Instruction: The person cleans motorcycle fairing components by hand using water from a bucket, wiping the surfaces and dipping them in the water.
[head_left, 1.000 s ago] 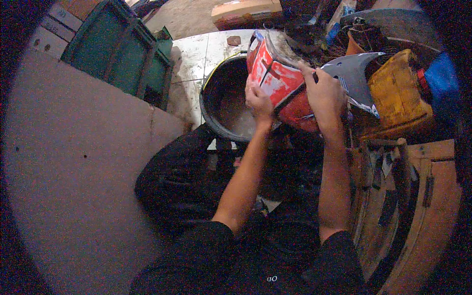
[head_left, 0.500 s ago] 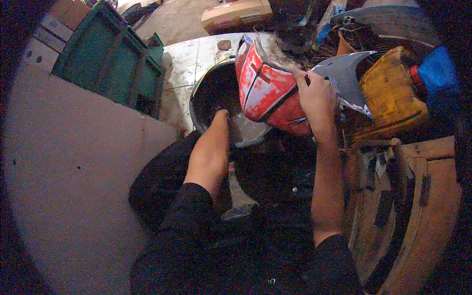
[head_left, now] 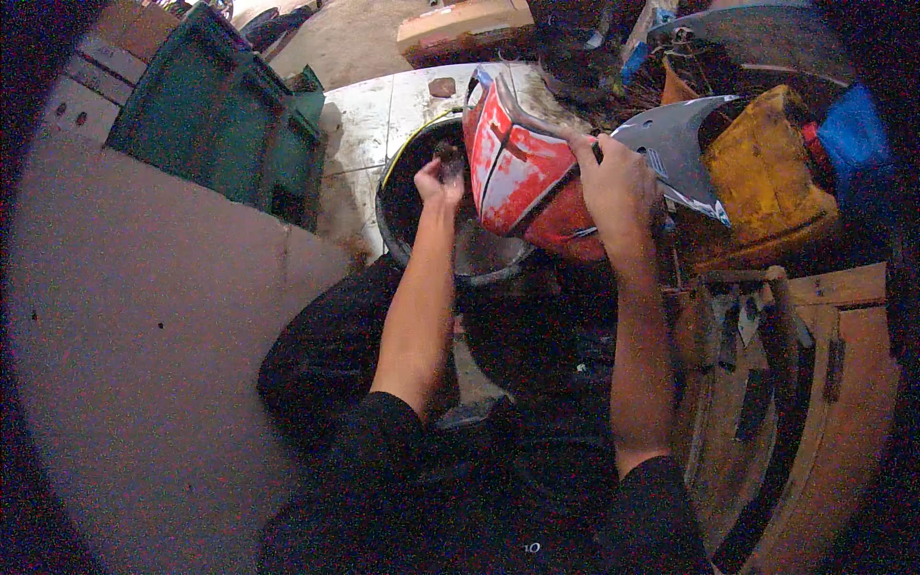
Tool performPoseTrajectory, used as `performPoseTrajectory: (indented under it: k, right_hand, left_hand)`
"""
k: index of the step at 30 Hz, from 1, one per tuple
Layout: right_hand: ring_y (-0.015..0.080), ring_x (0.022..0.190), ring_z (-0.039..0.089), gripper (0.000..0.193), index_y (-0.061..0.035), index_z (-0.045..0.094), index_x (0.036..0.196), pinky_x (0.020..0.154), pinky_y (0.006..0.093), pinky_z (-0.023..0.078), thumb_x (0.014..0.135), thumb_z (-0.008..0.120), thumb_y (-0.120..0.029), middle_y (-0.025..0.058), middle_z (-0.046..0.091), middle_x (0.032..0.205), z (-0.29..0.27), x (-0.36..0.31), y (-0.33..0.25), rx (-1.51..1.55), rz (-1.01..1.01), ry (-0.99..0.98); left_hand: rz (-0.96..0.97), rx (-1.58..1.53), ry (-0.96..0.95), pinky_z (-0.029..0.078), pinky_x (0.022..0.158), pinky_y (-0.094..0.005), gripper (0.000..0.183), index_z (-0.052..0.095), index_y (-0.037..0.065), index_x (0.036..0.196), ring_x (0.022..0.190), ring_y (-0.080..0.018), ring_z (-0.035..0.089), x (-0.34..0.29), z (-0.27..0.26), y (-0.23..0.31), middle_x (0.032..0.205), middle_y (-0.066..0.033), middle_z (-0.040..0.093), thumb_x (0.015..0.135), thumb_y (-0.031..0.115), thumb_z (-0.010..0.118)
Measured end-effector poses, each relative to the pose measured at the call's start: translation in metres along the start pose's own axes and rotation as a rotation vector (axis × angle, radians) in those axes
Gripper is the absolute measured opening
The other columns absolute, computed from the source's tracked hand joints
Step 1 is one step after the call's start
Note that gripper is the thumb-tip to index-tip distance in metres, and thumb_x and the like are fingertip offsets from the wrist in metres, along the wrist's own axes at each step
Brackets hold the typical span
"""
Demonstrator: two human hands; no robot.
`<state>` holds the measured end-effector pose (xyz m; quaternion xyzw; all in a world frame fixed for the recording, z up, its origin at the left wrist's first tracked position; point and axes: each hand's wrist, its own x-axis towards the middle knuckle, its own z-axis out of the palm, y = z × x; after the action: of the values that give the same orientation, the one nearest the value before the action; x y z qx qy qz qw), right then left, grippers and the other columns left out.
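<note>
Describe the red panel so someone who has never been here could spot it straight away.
Find the round black tub beside the pale tiles. Covering the tub's right side in this view is the red panel, with the right hand on its upper edge. Unlike the grey piece beyond that hand, it is red with patchy whitish areas and dark lines.

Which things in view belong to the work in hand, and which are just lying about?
In use:
- red panel, held by the right hand
- bucket, left hand at its mouth, its contents unclear

Apparently just lying about:
- yellow container
- green box
- cardboard box
- stone
</note>
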<state>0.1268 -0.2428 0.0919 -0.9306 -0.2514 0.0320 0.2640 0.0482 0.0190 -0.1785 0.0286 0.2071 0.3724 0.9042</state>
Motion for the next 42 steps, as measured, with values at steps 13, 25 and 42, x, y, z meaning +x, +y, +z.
performPoseTrajectory:
  k: [13,25,42]
  right_hand:
    - [0.0432,0.092,0.061,0.061,-0.0047,0.067,0.095,0.079,0.0513,0.046,0.088,0.043,-0.06,0.0239,0.065,0.094,-0.003,0.0,0.004,-0.036,-0.003,0.059]
    - [0.044,0.092,0.06,0.061,-0.0066,0.068,0.096,0.08,0.0505,0.046,0.089,0.04,-0.061,0.025,0.064,0.096,0.003,0.002,0.001,-0.081,-0.013,0.096]
    - [0.0464,0.086,0.059,0.056,-0.0048,0.066,0.089,0.075,0.0547,0.045,0.094,0.037,-0.052,0.025,0.064,0.088,0.027,-0.02,-0.015,0.025,-0.098,0.105]
  left_hand:
    - [1.019,1.656,-0.218,0.041,0.097,-0.0412,0.042,0.056,-0.006,0.118,0.112,-0.0381,0.054,-0.138,0.197,-0.095,0.119,-0.0267,0.056,0.089,0.024,0.047]
    - [1.011,1.69,-0.006,0.021,0.112,-0.0412,0.052,0.035,-0.005,0.136,0.134,-0.0392,0.028,-0.168,0.12,-0.113,0.142,-0.0249,0.034,0.095,0.026,0.04]
    - [0.3,1.042,-0.039,0.038,0.098,-0.0443,0.042,0.046,-0.004,0.127,0.115,-0.032,0.05,-0.121,0.058,-0.041,0.127,-0.0199,0.051,0.098,0.025,0.036]
